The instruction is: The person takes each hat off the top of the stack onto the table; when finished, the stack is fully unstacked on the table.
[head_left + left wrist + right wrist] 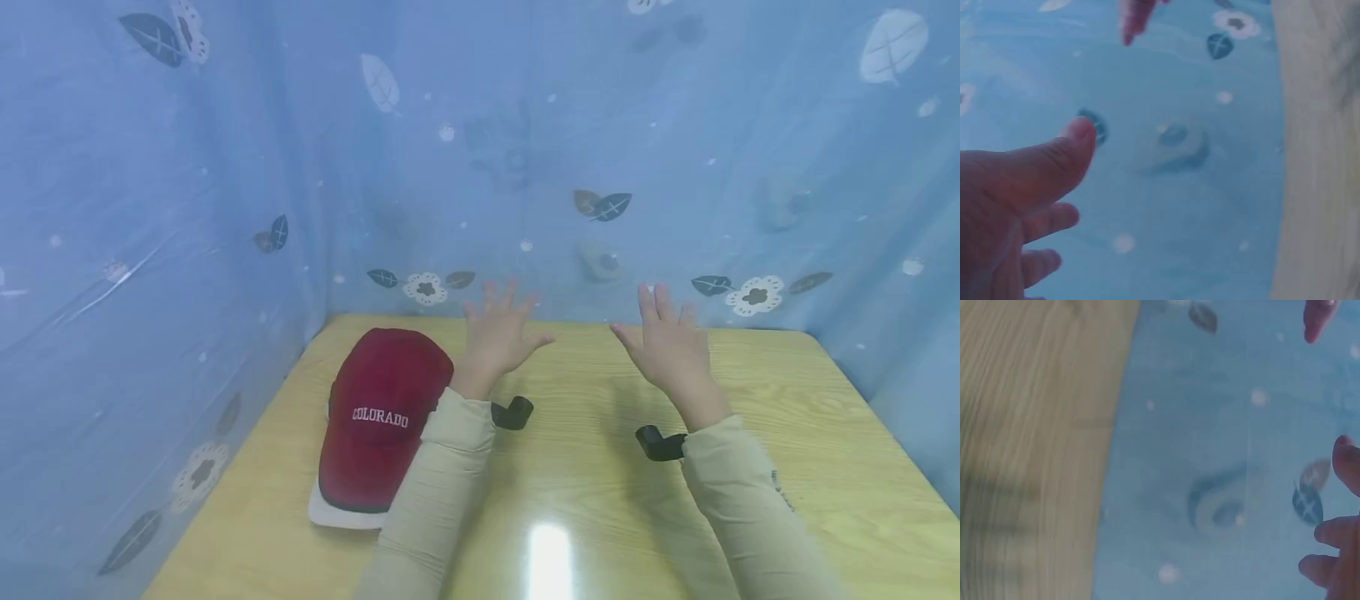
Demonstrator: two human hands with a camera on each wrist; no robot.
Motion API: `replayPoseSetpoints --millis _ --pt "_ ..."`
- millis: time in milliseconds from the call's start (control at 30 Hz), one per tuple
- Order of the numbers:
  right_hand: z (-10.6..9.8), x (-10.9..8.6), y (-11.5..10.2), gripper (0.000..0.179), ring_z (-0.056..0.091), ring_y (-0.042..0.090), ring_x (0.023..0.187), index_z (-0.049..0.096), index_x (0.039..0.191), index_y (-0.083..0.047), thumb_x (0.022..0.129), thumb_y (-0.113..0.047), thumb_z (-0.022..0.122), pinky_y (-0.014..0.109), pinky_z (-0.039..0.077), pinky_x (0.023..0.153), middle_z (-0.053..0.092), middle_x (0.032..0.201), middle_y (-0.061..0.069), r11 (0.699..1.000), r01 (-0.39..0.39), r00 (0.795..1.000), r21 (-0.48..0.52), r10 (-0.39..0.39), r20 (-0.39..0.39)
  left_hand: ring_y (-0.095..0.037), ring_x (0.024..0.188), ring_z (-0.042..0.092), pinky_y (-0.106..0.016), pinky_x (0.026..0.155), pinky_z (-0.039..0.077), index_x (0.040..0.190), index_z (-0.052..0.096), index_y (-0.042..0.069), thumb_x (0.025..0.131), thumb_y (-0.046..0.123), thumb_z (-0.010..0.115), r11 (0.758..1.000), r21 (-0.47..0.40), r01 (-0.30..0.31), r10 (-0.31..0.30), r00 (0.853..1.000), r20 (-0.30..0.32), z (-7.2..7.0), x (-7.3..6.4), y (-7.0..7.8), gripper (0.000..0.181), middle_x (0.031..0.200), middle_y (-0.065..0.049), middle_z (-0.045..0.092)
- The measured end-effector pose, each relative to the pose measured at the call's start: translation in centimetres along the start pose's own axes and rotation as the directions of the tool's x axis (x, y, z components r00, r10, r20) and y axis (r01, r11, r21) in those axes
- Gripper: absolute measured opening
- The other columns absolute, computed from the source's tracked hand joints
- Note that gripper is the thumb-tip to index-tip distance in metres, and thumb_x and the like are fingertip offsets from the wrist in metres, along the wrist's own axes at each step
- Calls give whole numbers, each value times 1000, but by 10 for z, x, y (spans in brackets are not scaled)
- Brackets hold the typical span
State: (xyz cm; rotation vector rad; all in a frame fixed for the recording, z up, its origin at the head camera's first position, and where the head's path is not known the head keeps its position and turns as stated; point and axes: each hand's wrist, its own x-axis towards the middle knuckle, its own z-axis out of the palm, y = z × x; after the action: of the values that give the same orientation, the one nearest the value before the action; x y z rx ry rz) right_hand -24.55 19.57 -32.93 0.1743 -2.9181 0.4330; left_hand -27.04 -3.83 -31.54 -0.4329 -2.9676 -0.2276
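In the head view a dark red cap (384, 454) with white COLORADO lettering lies on the left of the wooden table (570, 483); part of its right side is hidden by the left sleeve. My left hand (497, 337) is raised above the table, just right of the cap, fingers spread and holding nothing. To the right, my right hand (671, 350) is held up likewise, fingers extended with nothing in them. Each wrist view shows its own hand at the edge, with fingertips of the other hand at the top.
A blue curtain (525, 167) with leaf and flower prints hangs behind the table and along both sides. Dark wrist-worn pieces, the left one (513, 413) and the right one (660, 443), stick out beside the cuffs. A bright reflection (550, 558) shows on the tabletop near the front.
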Motion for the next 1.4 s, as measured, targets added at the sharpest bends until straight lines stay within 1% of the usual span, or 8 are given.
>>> replayPoseSetpoints --millis 167,433,567,667,867,933,1133,1400 --pt "14 5 -26 71 29 47 127 23 144 -1 96 -52 33 60 29 99 28 145 24 991 102 991 91 -94 -92 -41 138 0 -70 101 6 146 25 32 85 63 46 1000 -17 -6 6 1000 7 -23 -27 -33 71 154 -5 9" --pt "51 3 -83 53 50 35 117 44 136 -7 97 -42 40 50 47 86 49 133 15 950 247 965 193 -224 -136 -39 138 11 -59 108 11 147 25 13 87 46 58 984 -178 -10 7 1000 -17 -47 -103 -119 75 151 -16 20" --pt "76 1 -109 45 62 27 98 51 130 -8 96 -37 45 41 53 69 59 122 11 921 267 963 284 -243 -117 -40 133 24 -54 107 20 142 29 -1 88 35 61 963 -268 41 -57 997 -53 -36 -139 -167 73 144 -24 31" --pt "97 2 -124 41 64 21 82 54 127 -8 96 -33 48 34 52 61 64 112 8 894 227 974 387 -217 -70 -44 126 34 -57 101 30 137 35 -6 91 32 58 913 -386 135 -155 988 -23 -18 -164 -194 65 137 -27 38" --pt "134 1 -147 43 63 17 81 58 120 -5 95 -38 47 33 52 66 68 96 6 885 99 989 454 -138 52 -38 106 56 -49 85 47 133 43 -4 91 36 56 804 -511 304 -279 952 127 26 -195 -215 59 123 -24 54" --pt "141 0 -154 43 63 18 82 60 117 -4 95 -38 46 35 51 72 68 92 7 842 51 989 538 -117 90 -35 101 59 -46 83 49 131 46 -4 90 34 59 788 -526 321 -292 946 140 38 -198 -216 58 119 -23 56" --pt "153 3 -169 36 63 31 75 57 115 2 95 -27 49 42 53 69 64 87 11 599 -139 974 788 -62 219 -36 97 60 -47 82 49 125 51 -6 89 29 61 752 -565 340 -337 935 113 46 -195 -214 51 116 -24 56" --pt "153 12 -185 24 58 12 57 60 106 7 89 -9 56 32 55 60 67 86 16 432 -278 954 858 24 298 -33 93 60 -44 77 51 118 54 -7 88 21 63 712 -588 385 -388 913 128 43 -189 -219 43 108 -24 60"
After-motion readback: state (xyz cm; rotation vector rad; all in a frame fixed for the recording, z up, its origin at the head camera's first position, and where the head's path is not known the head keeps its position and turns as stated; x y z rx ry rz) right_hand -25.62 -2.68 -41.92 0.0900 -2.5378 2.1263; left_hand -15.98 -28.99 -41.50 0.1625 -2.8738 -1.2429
